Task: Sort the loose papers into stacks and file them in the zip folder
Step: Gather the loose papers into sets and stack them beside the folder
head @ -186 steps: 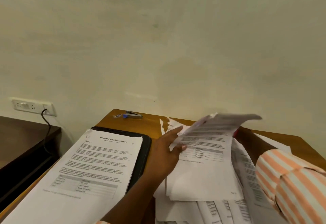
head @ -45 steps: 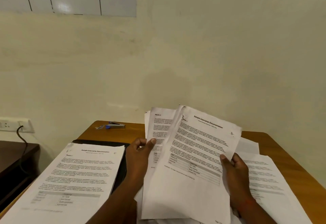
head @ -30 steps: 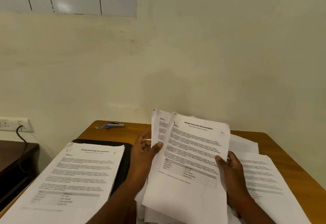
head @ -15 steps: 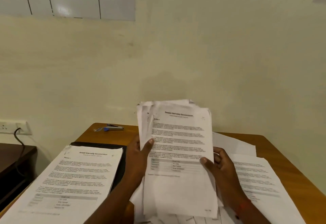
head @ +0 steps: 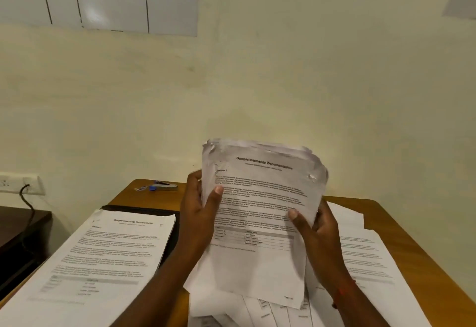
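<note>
I hold a thick bundle of printed papers upright above the wooden table. My left hand grips its left edge, thumb on the front sheet. My right hand grips the right edge, thumb on the front. The bundle's top corners are crumpled. A sorted stack of papers lies at the left on the black zip folder, which shows only along its far and right edges. More loose sheets lie flat at the right and below the bundle.
A blue and grey stapler with a small clip beside it sits at the table's far left corner. A dark side table stands to the left, under a wall socket with a black cable. The wall is close behind.
The fanned sheets in my hands have been drawn together into one squared bundle and raised more upright. Earlier my left hand was picking through the loose pile.
</note>
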`<control>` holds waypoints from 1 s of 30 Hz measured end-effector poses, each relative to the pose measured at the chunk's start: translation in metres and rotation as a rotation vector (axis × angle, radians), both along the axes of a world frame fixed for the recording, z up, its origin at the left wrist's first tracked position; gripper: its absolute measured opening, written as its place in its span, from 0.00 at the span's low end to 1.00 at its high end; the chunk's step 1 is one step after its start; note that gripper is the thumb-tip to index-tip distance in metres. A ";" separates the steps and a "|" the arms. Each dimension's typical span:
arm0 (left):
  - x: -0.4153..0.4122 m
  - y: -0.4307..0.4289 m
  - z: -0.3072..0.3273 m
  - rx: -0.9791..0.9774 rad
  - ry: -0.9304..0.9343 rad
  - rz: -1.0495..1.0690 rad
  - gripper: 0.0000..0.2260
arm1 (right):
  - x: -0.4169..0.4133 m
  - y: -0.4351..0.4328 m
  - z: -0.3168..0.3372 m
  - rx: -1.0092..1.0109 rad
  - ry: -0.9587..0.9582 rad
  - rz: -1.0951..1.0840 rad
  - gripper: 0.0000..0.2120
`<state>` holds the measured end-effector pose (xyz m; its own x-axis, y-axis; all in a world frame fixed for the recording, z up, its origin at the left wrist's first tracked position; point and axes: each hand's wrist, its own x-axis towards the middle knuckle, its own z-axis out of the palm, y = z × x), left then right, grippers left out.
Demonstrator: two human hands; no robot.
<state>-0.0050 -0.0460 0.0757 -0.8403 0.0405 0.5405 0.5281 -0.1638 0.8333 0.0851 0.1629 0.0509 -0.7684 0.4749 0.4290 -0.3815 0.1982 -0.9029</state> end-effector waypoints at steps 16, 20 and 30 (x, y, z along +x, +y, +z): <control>0.007 0.008 -0.052 -0.081 -0.089 0.038 0.17 | -0.004 -0.013 -0.045 0.036 -0.070 -0.056 0.15; 0.009 0.012 -0.049 -0.069 -0.051 0.058 0.16 | -0.004 -0.005 -0.040 0.095 -0.023 -0.099 0.16; 0.004 0.016 -0.063 -0.102 -0.128 0.063 0.17 | -0.011 0.006 -0.062 0.074 -0.199 -0.008 0.21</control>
<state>-0.0008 -0.0296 0.0125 -0.9045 0.0349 0.4251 0.4235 -0.0449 0.9048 0.0740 0.1689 -0.0106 -0.8381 0.4537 0.3028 -0.1951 0.2692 -0.9431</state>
